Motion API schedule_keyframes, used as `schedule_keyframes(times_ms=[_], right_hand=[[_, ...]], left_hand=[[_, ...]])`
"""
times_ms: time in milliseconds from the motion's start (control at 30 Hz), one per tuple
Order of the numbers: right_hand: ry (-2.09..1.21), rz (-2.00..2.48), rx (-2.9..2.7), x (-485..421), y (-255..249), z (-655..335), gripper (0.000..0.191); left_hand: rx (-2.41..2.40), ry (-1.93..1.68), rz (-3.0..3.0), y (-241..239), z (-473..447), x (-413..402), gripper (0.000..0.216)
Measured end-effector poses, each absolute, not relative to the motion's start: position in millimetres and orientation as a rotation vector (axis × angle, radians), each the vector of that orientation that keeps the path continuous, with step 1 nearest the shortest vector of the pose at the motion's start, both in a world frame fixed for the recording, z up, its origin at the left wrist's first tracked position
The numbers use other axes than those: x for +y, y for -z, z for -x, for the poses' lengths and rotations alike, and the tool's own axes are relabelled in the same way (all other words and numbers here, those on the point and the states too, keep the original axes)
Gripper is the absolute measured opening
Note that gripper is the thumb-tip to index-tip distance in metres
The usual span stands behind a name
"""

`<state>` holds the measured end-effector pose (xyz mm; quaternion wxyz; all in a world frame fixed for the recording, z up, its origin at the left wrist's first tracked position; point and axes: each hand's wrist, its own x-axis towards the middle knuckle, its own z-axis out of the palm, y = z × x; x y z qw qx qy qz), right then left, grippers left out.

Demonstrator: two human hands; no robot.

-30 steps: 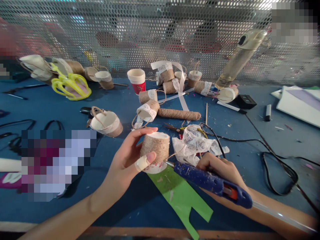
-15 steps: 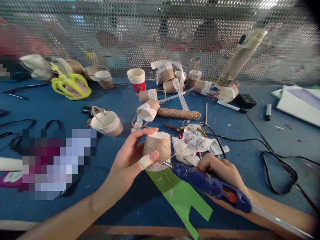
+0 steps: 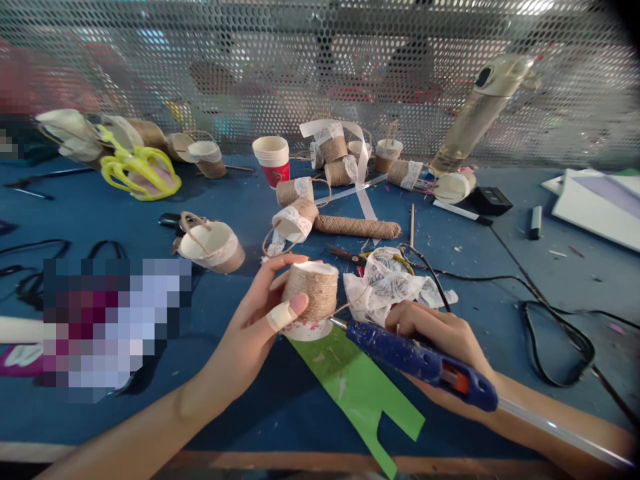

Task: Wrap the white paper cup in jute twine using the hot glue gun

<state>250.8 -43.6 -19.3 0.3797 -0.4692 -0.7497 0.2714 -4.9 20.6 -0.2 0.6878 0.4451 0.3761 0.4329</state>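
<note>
My left hand is closed round a paper cup wrapped in jute twine, held upside down just above the blue table. The thumb wears a plaster. My right hand grips a blue hot glue gun. Its metal nozzle touches the cup's lower rim on the right side. A clear glue stick sticks out of the gun's back towards the lower right. A loose end of twine hangs from the cup near the nozzle.
A green paper cutout lies under the cup. Crumpled lace, small scissors, a twine roll and several wrapped cups lie beyond. Yellow scissors sit far left. A black cable loops right. A perforated metal screen closes off the back.
The cup and my left hand have shifted slightly up and left. The glue gun's nozzle has stayed against the cup's lower rim throughout.
</note>
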Motion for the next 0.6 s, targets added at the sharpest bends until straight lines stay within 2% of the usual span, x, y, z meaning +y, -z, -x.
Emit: schedule_keyframes(times_ms=[300,600], right_hand=[[-0.562,1.227,-1.907,-45,14,-244,0.029],[-0.625,1.261,-1.912,-45,10,-247,0.023]], left_hand=[[0.839,-0.963,-0.905,0,3,18,0.035],[0.815,-0.973,-0.818,-3,3,19,0.038]])
